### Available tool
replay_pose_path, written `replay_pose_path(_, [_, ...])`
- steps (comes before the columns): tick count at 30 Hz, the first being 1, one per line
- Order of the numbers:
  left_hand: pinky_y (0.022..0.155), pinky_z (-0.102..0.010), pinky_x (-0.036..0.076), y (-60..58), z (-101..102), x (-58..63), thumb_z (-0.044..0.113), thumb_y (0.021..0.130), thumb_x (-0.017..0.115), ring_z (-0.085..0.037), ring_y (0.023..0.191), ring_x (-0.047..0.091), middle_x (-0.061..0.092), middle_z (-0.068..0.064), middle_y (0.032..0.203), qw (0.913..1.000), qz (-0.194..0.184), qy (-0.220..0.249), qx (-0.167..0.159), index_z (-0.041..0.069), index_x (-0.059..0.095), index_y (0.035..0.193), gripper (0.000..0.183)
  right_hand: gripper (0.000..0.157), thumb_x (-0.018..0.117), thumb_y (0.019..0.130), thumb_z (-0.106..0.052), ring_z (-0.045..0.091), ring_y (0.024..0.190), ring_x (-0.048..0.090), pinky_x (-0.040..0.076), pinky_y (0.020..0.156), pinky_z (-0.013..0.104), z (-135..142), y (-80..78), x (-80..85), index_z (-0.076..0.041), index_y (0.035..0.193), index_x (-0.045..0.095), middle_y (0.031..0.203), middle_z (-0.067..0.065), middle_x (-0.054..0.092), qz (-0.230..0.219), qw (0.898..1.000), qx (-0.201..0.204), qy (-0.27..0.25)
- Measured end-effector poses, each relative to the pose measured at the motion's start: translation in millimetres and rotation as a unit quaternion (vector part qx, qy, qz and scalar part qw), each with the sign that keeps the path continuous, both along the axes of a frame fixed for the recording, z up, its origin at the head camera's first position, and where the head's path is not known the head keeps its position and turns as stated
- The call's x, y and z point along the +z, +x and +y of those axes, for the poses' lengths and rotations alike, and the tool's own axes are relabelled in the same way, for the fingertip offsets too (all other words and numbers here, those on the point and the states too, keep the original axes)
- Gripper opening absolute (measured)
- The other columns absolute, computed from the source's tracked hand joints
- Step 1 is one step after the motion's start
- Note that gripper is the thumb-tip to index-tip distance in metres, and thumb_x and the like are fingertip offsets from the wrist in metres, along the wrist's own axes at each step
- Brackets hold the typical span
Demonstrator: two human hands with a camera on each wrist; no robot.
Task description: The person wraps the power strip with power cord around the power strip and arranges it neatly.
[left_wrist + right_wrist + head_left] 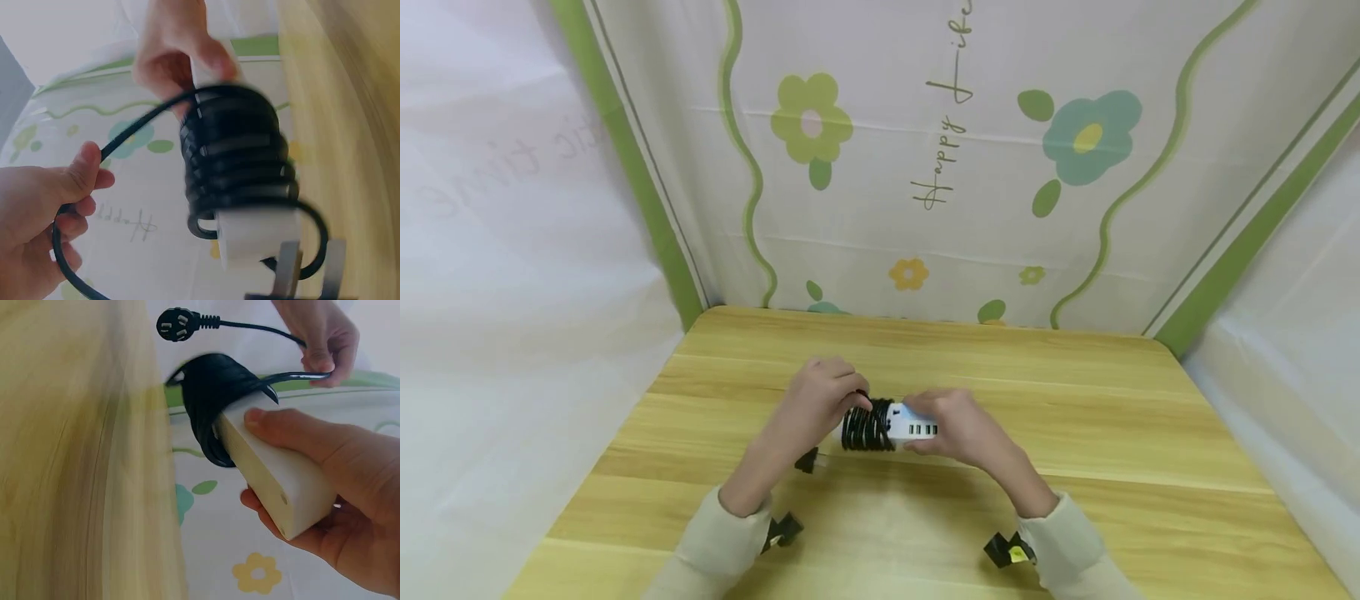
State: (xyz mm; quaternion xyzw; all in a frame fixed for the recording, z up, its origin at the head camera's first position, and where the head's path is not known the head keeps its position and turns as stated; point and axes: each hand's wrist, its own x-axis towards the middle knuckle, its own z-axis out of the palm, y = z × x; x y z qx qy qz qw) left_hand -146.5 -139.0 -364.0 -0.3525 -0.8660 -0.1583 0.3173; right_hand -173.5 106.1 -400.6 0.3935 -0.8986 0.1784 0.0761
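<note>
A white power strip (914, 422) with sockets and small USB ports is held by its right end in my right hand (958, 427), thumb on one side and fingers on the other. Black cord (867, 427) is wound in several turns round the strip's left part. My left hand (827, 396) pinches a free length of that cord, drawn out from the coil, as the left wrist view shows with the thumb and fingers (80, 181). The black plug (177, 325) hangs on the cord's loose end beyond the coil, its metal prongs showing.
A light wood-grain table (887, 517) lies under both hands. Behind it hangs a white curtain (880, 208) with flowers and lettering, and white fabric walls close off both sides. Black wrist devices (1009, 550) sit at the sleeves.
</note>
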Motion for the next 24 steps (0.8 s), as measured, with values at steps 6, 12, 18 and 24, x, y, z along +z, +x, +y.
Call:
replay_pose_path(6, [0.067, -0.024, 0.036, -11.8, -6, -8.1, 0.022, 0.087, 0.073, -0.011, 0.079, 0.057, 0.064, 0.008, 0.082, 0.9984, -0.025, -0.016, -0.048, 0.017, 0.073, 0.087, 0.004, 0.054, 0.088, 0.075, -0.031, 0.014, 0.088, 0.070, 0.051, 0.066, 0.013, -3, 9.2, 5.8, -0.005, 0.119, 0.071, 0.113, 0.008, 0.074, -0.014, 0.997, 0.068, 0.032])
replay_pose_path(12, [0.074, -0.030, 0.046, -26.9, -14, -20.5, 0.016, 0.089, 0.070, -0.012, 0.082, 0.059, 0.065, 0.004, 0.084, 0.9915, -0.072, 0.025, -0.105, 0.013, 0.073, 0.091, 0.004, 0.055, 0.086, 0.078, -0.033, 0.012, 0.091, 0.070, 0.051, 0.070, 0.014, 1, 11.2, 14.4, -0.006, 0.123, 0.070, 0.114, 0.008, 0.074, -0.042, 0.991, 0.128, 0.008])
replay_pose_path(18, [0.074, -0.024, 0.054, -34.8, -15, -28.5, 0.005, 0.090, 0.068, -0.012, 0.083, 0.064, 0.068, -0.002, 0.088, 0.9717, -0.130, 0.087, -0.177, 0.008, 0.072, 0.094, 0.006, 0.055, 0.085, 0.079, -0.034, 0.005, 0.082, 0.066, 0.052, 0.065, 0.016, 11, 9.8, 22.0, -0.005, 0.123, 0.070, 0.112, 0.008, 0.075, -0.105, 0.977, 0.169, -0.081])
replay_pose_path(24, [0.066, -0.020, 0.052, -42.9, -8, -39.7, 0.005, 0.093, 0.065, -0.013, 0.076, 0.065, 0.072, -0.005, 0.087, 0.9545, -0.148, 0.128, -0.225, 0.005, 0.073, 0.096, 0.009, 0.051, 0.087, 0.077, -0.028, 0.001, 0.073, 0.062, 0.052, 0.057, 0.019, 15, 7.7, 23.9, -0.006, 0.121, 0.071, 0.105, 0.007, 0.076, -0.144, 0.955, 0.201, -0.165])
